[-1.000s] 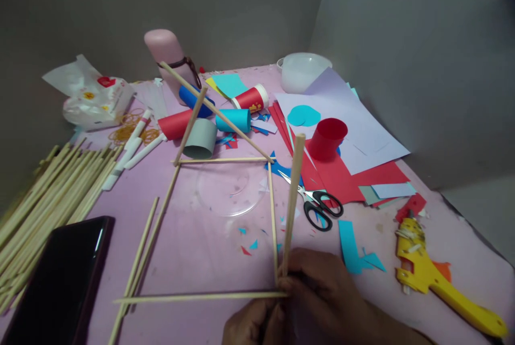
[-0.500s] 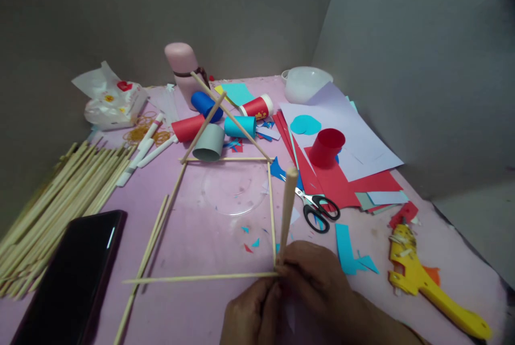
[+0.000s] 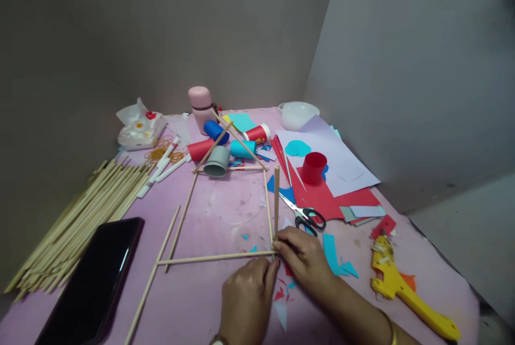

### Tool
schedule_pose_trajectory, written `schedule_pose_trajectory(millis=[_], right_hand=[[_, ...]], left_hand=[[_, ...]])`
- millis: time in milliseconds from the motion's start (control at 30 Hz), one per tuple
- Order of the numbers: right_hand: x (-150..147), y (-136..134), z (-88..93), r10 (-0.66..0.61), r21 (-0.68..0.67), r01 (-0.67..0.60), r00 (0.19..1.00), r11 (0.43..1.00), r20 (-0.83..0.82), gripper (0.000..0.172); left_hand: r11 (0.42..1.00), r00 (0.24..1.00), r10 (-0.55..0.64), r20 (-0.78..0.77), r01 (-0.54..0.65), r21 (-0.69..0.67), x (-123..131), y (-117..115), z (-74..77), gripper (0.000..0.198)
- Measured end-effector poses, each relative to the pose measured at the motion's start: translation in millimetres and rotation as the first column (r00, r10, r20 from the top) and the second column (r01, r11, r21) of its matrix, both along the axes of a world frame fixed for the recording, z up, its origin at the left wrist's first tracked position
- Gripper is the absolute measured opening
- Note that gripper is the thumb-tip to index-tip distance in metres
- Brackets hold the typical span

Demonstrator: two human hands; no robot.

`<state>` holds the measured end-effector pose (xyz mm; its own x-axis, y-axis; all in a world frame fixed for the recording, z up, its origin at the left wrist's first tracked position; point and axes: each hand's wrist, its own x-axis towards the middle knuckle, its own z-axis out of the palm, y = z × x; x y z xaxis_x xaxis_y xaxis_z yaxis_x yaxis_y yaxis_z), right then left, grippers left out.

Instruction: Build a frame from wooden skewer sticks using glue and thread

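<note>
My left hand (image 3: 247, 296) and my right hand (image 3: 303, 259) meet at the near right corner of a frame of thin wooden sticks (image 3: 213, 257). The left fingers are closed by the end of the near crossbar. My right thumb and fingers pinch the joint where a stick (image 3: 276, 200) points up. The exact contact is partly hidden by the fingers. At the far corners two sticks slant upward and cross. Another stick (image 3: 147, 288) meets the crossbar's left end. Black-handled scissors (image 3: 303, 215) lie just beyond my right hand.
Loose sticks (image 3: 76, 227) and a phone (image 3: 92, 280) lie left. Coloured paper tubes (image 3: 217, 161) and a pink flask (image 3: 200, 109) are behind the frame. Right are a red paper cup (image 3: 314, 168), paper sheets (image 3: 338, 168) and a yellow glue gun (image 3: 402, 286). Paper scraps surround the hands.
The view has shifted, so the table things appear smaller and mostly lower. A wider gap shows between the two left sticks. Both hands keep their grip at the corner.
</note>
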<state>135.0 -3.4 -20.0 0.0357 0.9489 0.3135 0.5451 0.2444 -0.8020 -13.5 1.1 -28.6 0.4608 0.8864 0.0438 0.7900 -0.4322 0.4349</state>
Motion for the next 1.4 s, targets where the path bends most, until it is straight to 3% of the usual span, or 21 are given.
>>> schedule_pose_trajectory(millis=[267,467,667,1033,1400], right_hand=[[-5,-1,-2.3,-0.005,0.069,0.003,0.999,0.998,0.034,0.019],[-2,-1,-5.1,-0.030,0.047,0.030,0.999,0.998,0.012,0.018],[0,-2,-10.2,-0.028,0.019,0.029,0.999,0.999,-0.017,0.017],[1,-6,-9.1,-0.062,0.012,0.062,0.998,0.998,-0.015,0.014],[-3,-5,-7.4,0.011,0.024,-0.013,0.998,1.000,0.058,0.018]], left_hand=[[0.999,0.998,-0.013,0.066,0.010,0.049,-3,1,-6.5,0.019],[0.999,0.997,0.008,0.075,-0.011,0.048,-4,3,-4.4,0.012],[0.995,0.978,-0.075,0.193,0.059,0.086,-4,5,-7.1,0.022],[0.984,0.990,-0.105,0.097,0.089,0.152,-6,6,-13.4,0.025],[0.988,0.995,-0.091,0.033,0.086,0.127,-7,8,-8.0,0.022]])
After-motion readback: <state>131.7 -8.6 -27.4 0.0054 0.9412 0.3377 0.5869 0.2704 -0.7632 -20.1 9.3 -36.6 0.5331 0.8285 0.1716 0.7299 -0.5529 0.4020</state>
